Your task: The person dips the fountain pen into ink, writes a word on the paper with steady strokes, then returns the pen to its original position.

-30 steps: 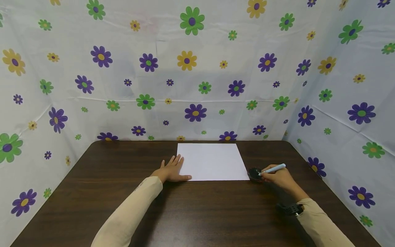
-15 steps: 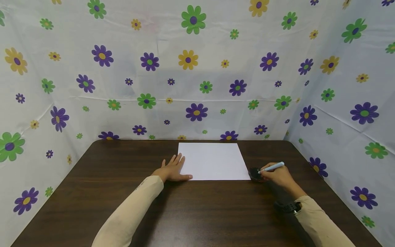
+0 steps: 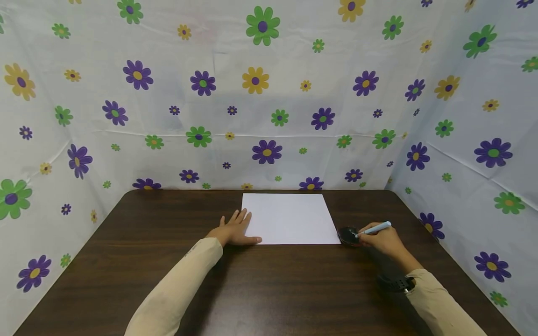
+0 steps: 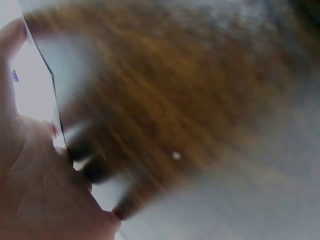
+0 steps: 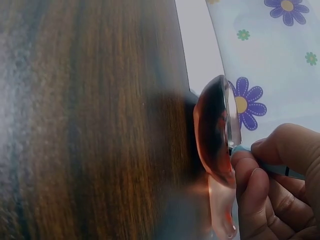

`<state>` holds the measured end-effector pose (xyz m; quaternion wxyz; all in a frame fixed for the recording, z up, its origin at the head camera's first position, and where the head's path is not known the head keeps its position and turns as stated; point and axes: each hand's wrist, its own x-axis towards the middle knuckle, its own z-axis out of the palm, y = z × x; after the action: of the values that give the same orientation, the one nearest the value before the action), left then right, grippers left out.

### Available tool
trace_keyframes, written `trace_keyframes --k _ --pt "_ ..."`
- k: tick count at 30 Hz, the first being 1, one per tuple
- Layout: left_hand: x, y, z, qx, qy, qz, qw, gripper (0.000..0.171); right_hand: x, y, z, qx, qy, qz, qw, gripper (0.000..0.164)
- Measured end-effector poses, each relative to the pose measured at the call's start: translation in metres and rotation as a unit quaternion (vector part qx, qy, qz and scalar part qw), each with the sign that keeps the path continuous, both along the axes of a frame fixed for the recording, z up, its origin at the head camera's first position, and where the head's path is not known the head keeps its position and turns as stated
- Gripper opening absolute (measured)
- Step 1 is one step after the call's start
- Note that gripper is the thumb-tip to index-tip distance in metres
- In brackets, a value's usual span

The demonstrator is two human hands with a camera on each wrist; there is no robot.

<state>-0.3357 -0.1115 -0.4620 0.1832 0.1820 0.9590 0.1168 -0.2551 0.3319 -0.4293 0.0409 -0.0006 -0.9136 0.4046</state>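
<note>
A white sheet of paper (image 3: 287, 219) lies flat near the table's far edge. My left hand (image 3: 236, 231) rests on its near left corner, fingers spread and thumb along the front edge; the left wrist view shows this hand (image 4: 45, 185) blurred at the paper's edge. Beside the near right corner sits a small dark dish (image 3: 347, 236), reddish and translucent at its wall in the right wrist view. My right hand (image 3: 383, 240) pinches a light-blue pen-shaped tool (image 3: 378, 227). The tool slants with its lower end at the dish; whether its tip touches the inside is hidden.
The dark brown wooden table (image 3: 260, 289) has rounded far corners. Flower-print sheeting (image 3: 269, 107) hangs right behind it and down both sides. A black watch (image 3: 395, 283) is on my right wrist.
My right hand and the tool dip slightly left, then shift a little back to the right over the dish. The left hand stays on the paper.
</note>
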Motion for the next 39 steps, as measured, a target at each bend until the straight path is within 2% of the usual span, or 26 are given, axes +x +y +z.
trace_keyframes --k 4,10,13,18,23,29,32,36,39 --pt "-0.002 -0.001 -0.003 -0.001 0.006 0.000 1.0000 0.111 0.002 -0.004 0.001 0.002 0.003 0.009 1.000 0.015" --pt "0.001 0.001 0.001 0.009 0.009 0.001 0.9999 0.109 0.001 -0.011 0.002 0.019 0.008 0.008 1.000 0.013" --pt "0.000 0.002 -0.001 0.009 0.012 0.000 0.9999 0.109 -0.001 -0.012 0.001 0.023 0.015 0.007 1.000 0.013" --pt "0.000 0.002 -0.003 0.006 0.010 0.000 0.9999 0.110 0.000 -0.013 0.002 0.038 0.021 -0.009 0.999 0.014" --pt "0.005 0.002 0.004 0.005 0.006 0.002 1.0000 0.110 0.002 -0.011 0.006 0.048 0.020 -0.021 0.998 0.013" --pt "0.013 0.000 0.017 0.024 0.003 -0.001 0.9997 0.112 0.003 -0.012 0.006 0.040 0.019 -0.013 0.999 0.013" --pt "0.015 -0.001 0.016 0.032 0.004 -0.002 0.9995 0.113 0.003 -0.015 0.006 0.039 0.017 -0.010 0.999 0.014" --pt "0.021 0.000 0.023 0.030 0.001 -0.003 0.9995 0.110 0.004 -0.020 0.005 0.040 0.015 -0.011 0.999 0.015" --pt "0.026 0.002 0.033 0.019 -0.002 -0.002 0.9998 0.104 0.004 -0.023 0.005 0.043 0.013 -0.014 0.999 0.014"
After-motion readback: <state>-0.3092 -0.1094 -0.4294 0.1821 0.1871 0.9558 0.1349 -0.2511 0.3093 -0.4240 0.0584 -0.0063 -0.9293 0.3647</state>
